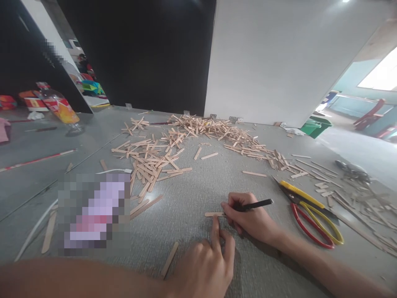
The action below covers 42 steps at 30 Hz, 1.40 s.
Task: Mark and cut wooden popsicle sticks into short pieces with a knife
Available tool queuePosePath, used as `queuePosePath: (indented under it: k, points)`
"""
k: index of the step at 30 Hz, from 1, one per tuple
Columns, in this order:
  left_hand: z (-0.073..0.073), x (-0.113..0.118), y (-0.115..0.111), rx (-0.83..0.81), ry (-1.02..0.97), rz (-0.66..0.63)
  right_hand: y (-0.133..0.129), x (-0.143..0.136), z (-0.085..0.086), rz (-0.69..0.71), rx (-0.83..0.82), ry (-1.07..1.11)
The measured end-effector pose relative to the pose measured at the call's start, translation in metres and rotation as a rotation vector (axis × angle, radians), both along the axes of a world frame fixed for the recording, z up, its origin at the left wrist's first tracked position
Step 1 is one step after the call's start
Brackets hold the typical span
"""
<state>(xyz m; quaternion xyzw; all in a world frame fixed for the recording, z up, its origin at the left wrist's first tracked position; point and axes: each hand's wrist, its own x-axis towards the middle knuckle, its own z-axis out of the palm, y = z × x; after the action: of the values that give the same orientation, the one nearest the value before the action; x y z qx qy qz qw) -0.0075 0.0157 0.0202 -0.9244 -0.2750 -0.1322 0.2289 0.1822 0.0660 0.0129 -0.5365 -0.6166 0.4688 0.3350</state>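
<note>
A wooden craft stick (pixel 211 214) lies flat on the grey tabletop in front of me. My left hand (pixel 206 265) holds it down from above with the index fingertip, the other fingers curled. My right hand (pixel 248 215) is closed around a black pen (pixel 257 204), its fingers at the stick's right end. That end and the pen's tip are hidden behind the fingers. Beside my left hand lies another craft stick (pixel 170 260). To the right of my right hand rest a yellow-handled cutter (pixel 302 193) and pliers with red and yellow grips (pixel 312 225).
Craft sticks lie in a heap (pixel 149 165) at left and another (pixel 229 132) by the upright panels (pixel 263 62). Cut strips (pixel 356 207) cover the right side. A drink bottle (pixel 58 105) stands far left, a white cable (pixel 35 231) nearer. One object at left is pixelated.
</note>
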Motion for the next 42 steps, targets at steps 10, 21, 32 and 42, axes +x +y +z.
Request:
queuePosePath:
  k: [10, 21, 32, 42]
  points:
    - [-0.0033, -0.0004, -0.0001, -0.022, 0.002, 0.009, -0.0002, 0.0002, -0.0023, 0.008, -0.003, 0.008]
    - [-0.0024, -0.0011, 0.0000, 0.012, -0.004, -0.015, -0.0003, -0.0004, 0.0010, 0.011, 0.002, 0.010]
    - [-0.0057, -0.0018, 0.0010, -0.022, 0.043, -0.014, 0.0010, 0.0021, -0.0026, 0.024, 0.005, 0.008]
    - [-0.0051, -0.0023, -0.0010, -0.046, 0.044, 0.010, 0.0018, 0.0014, 0.0028, 0.003, -0.034, 0.064]
